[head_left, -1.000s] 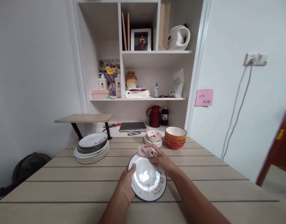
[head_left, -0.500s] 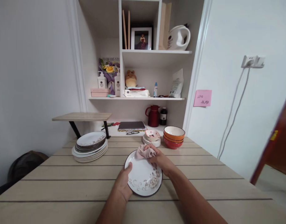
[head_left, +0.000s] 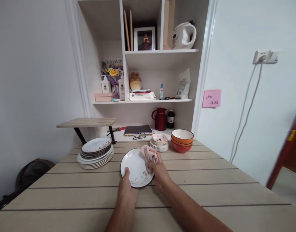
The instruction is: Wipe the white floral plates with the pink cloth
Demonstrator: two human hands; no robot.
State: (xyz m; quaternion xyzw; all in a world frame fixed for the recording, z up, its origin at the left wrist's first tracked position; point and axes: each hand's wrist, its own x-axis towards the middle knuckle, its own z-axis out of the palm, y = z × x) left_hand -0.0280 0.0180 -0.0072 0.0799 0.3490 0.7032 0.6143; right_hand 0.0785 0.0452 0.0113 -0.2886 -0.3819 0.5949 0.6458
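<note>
One pink cloth (head_left: 150, 157) against plate (head_left: 132, 163)

Stacked plates (head_left: 96, 157) left on the table (head_left: 210, 193), small dishes (head_left: 159, 143) and bowls (head_left: 182, 141) right, single plate (head_left: 133, 164) nearer, between.

the left hand (head_left: 127, 187) is bare, its thumb (head_left: 126, 174) rounded at the tip; behind it the left forearm (head_left: 121, 212) is bare too, thickening away from the hand. the right hand (head_left: 160, 172) and the right forearm (head_left: 191, 207) behind it are likewise bare.

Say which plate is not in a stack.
The dark-rimmed plate held in the left hand, touched by the pink cloth; the other plates are stacked.
</note>
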